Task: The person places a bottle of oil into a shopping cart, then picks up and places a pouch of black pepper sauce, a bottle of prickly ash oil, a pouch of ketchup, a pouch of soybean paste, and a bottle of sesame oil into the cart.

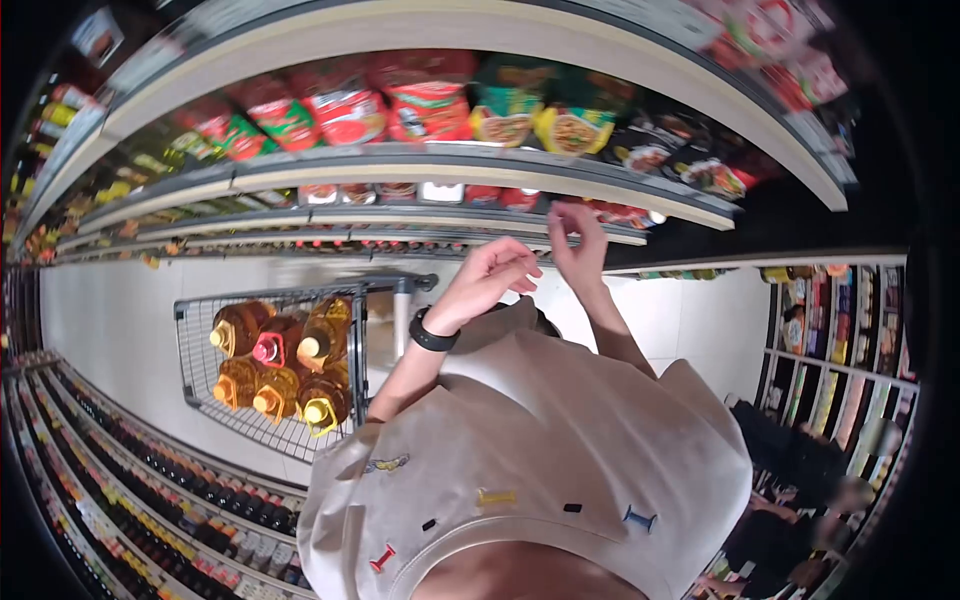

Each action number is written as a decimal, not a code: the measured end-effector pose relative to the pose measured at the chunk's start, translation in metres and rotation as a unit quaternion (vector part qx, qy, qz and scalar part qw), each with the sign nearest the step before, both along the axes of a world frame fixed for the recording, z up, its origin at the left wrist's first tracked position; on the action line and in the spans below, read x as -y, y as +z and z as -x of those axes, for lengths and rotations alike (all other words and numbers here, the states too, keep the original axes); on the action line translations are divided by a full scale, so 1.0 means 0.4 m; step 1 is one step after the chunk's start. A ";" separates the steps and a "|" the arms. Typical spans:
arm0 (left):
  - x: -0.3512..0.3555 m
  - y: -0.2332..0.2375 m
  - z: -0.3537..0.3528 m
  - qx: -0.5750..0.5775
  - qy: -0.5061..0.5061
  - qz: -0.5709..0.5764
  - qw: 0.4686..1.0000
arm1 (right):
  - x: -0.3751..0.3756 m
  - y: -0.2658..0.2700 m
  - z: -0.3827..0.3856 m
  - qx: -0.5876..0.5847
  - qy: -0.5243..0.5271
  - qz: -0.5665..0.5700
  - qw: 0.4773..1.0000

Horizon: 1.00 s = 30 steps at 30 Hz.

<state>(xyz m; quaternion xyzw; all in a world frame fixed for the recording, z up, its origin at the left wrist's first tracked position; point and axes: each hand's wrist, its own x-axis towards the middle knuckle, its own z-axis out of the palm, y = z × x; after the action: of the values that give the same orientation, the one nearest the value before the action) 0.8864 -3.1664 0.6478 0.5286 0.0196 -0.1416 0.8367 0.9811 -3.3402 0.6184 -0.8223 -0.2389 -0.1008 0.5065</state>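
Observation:
My left hand, with a black band on its wrist, is raised in front of my chest with its fingers bent and partly spread; nothing shows in it. Close by on the right, my right hand is held up before the shelf edge, its fingers curled towards the thumb with a gap between them. The two hands are apart. Beyond them, red packets and green and yellow packets line a shelf.
A wire cart with several large bottles of amber liquid stands at the left. Shelves of dark bottles run along the lower left. Two people in dark clothes are at the lower right, near more shelves.

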 end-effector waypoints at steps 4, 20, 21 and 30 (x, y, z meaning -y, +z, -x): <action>0.063 0.064 -0.132 0.130 0.048 -0.057 0.989 | 0.159 0.128 -0.098 0.005 -0.178 -0.122 0.976; 0.243 0.161 -0.403 0.422 0.255 -0.400 0.772 | 0.240 0.177 -0.253 0.053 -0.008 -0.299 0.953; 0.237 0.159 -0.395 0.502 0.241 -0.393 0.732 | 0.246 0.201 -0.234 0.140 -0.005 -0.276 0.951; 0.222 0.140 -0.101 0.255 0.315 -0.199 0.892 | 0.152 0.232 0.003 -0.112 0.071 -0.203 0.970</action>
<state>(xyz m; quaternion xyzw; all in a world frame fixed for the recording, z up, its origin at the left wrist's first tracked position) 0.9267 -3.2553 0.7038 0.6679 -0.0012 0.2763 0.6910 0.9801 -3.4009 0.7112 -0.6889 -0.2134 -0.0184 0.6925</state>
